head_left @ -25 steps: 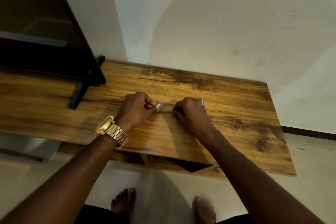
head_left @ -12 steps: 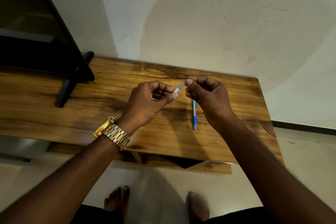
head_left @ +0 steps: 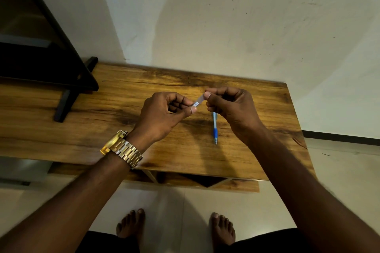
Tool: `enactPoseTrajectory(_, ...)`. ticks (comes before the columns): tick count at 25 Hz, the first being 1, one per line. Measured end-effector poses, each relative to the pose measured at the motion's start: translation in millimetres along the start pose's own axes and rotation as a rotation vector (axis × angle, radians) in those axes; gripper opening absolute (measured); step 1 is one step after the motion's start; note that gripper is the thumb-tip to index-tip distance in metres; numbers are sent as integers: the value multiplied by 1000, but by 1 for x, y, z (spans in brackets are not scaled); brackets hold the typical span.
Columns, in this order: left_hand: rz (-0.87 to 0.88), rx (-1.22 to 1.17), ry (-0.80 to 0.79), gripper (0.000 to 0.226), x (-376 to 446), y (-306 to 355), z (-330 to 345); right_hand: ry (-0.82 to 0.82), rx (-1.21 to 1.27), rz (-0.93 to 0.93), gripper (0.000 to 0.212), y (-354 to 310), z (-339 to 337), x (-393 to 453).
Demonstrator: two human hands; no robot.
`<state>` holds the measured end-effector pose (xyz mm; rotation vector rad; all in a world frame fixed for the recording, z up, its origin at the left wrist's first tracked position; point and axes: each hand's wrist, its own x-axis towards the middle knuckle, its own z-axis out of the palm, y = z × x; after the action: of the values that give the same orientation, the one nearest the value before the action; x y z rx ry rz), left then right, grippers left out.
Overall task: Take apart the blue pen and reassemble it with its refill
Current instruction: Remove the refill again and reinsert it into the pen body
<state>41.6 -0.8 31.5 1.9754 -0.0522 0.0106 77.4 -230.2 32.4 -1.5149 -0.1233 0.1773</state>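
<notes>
The blue pen (head_left: 214, 127) lies on the wooden table (head_left: 115, 109), tip toward me, with a blue grip and a clear barrel. Its far end is hidden behind my right hand (head_left: 232, 109). Both hands are raised above the table and pinch a small clear strip with a printed label (head_left: 198, 102) between them. My left hand (head_left: 164, 113) holds the strip's lower end with thumb and forefinger, and my right hand holds its upper end. No separate refill shows.
A black TV (head_left: 37, 47) on a black stand foot (head_left: 63, 107) occupies the table's left part. A white wall rises behind the table. The table's right edge is near my right forearm. My bare feet (head_left: 131, 226) stand on the tiled floor below.
One second ago both hands rested on the table. They have lifted with the clear strip between them, and the pen now shows on the table below my right hand.
</notes>
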Motion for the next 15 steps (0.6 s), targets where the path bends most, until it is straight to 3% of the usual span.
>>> enactPoseTrajectory(11, 19, 116, -48, 15, 3, -8, -6, -137, -366, -15, 8, -9, -16, 1)
enactPoseTrajectory(15, 86, 215, -114, 18, 1, -9, -8, -261, -633, 6, 4, -9, -19, 1)
